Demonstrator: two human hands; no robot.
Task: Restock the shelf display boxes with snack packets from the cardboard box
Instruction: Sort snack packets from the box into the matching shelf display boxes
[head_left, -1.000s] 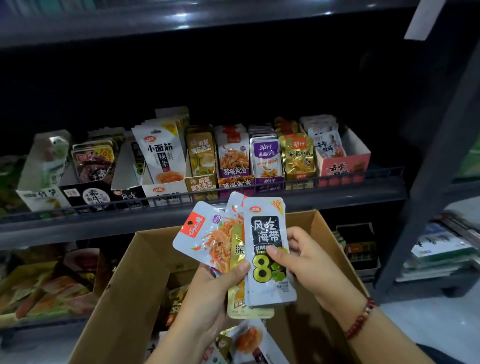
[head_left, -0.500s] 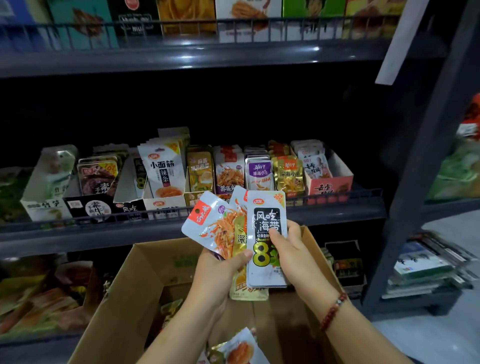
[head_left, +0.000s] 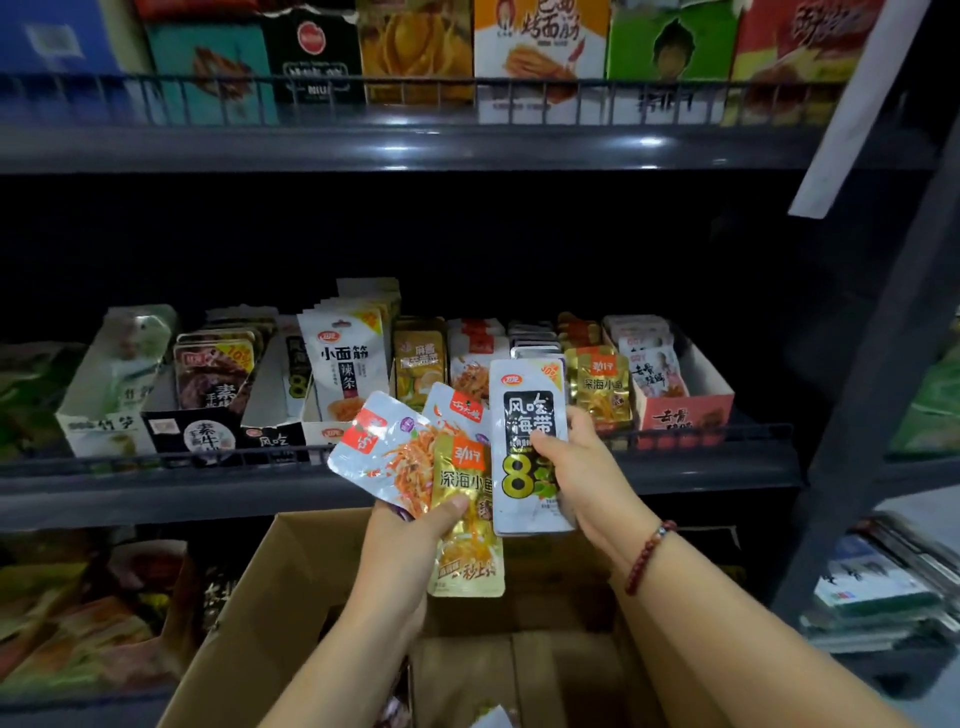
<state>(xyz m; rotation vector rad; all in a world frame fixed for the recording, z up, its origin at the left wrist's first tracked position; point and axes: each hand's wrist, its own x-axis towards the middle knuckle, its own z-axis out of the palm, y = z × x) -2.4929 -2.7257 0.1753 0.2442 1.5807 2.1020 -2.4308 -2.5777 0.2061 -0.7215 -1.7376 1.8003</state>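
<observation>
- While the cardboard box (head_left: 249, 613) stands open below the middle shelf's (head_left: 156, 488) front edge, both hands hold snack packets above it.
- Left hand (head_left: 410, 530) grips a fan of packets with thumb curled over their lower ends: two silver-and-orange packets (head_left: 379, 457) and a gold packet (head_left: 467, 551) hanging lowest.
- Right hand (head_left: 587, 478) pinches a white-and-black kelp packet (head_left: 527, 415) upright, thumb on its front, fingers curled behind it; a red bead bracelet (head_left: 647, 558) sits on that wrist.
- Kelp packet touches the gold packet's right edge, in front of the shelf's front rail (head_left: 727, 431).
- Display boxes (head_left: 685, 410) line that shelf side by side, holding upright packets.
</observation>
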